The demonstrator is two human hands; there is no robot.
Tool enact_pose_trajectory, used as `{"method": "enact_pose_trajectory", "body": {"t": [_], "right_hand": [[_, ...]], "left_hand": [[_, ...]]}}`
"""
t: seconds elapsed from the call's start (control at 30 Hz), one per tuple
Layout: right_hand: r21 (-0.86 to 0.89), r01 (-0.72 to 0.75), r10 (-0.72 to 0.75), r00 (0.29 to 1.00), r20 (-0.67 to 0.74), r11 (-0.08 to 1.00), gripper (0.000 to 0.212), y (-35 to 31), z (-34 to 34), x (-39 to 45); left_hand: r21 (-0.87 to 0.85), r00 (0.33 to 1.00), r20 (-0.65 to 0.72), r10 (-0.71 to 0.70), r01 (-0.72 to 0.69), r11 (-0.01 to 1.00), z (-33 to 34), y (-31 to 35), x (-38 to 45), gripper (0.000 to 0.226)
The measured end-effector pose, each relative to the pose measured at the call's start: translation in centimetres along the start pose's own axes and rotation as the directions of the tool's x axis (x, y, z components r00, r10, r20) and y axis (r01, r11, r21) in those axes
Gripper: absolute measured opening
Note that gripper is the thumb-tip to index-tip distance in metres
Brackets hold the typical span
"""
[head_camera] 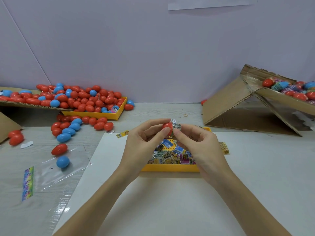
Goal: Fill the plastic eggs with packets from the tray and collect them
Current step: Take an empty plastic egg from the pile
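A pale grey table [255, 167] carries, at the right, a tilted brown cardboard box [238, 106] holding filled eggs, at the far left a heap of red and blue plastic eggs [81, 99] spilling over a yellow tray, and in the middle a flat yellow plastic tray [170, 168] of small printed packets [172, 154]. Above that tray the left hand [143, 142] pinches a red plastic egg [167, 128] between thumb and fingers. The right hand [197, 142], fingers curled, pinches a crumpled packet [177, 126] against the egg's right side.
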State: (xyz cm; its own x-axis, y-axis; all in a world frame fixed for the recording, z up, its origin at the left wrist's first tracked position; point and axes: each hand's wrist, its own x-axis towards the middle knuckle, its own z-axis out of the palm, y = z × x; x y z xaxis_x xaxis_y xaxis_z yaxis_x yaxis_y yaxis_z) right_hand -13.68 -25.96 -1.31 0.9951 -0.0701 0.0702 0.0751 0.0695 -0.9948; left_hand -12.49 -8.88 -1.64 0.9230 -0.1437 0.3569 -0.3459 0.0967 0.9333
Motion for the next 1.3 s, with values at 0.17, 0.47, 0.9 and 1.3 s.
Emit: {"method": "enact_pose_trajectory", "body": {"t": [0.17,0.47,0.9,1.3], "right_hand": [[0.379,-0.263,0.210,0.962,0.175,0.887,0.029,-0.6,0.1,-0.2],[0.395,-0.469,0.336,0.870,0.361,0.790,0.019,-1.2,0.2,-0.4],[0.433,-0.577,0.385,0.803,0.454,0.693,0.030,-1.8,-0.1,-0.3],[0.505,-0.650,0.384,0.751,0.537,0.568,0.035,-1.5,0.3,-0.5]], "left_hand": [[0.375,0.972,0.011,0.235,-0.222,0.900,-0.1,-0.2,-0.1,0.055],[0.731,0.792,0.239,0.562,-0.528,0.433,-2.0,-0.1,0.6,0.044],[0.617,0.852,0.199,0.484,-0.493,0.613,-1.0,-0.4,0.5,0.034],[0.603,0.847,0.163,0.506,-0.491,0.629,-1.0,-0.1,0.4,0.022]]}}
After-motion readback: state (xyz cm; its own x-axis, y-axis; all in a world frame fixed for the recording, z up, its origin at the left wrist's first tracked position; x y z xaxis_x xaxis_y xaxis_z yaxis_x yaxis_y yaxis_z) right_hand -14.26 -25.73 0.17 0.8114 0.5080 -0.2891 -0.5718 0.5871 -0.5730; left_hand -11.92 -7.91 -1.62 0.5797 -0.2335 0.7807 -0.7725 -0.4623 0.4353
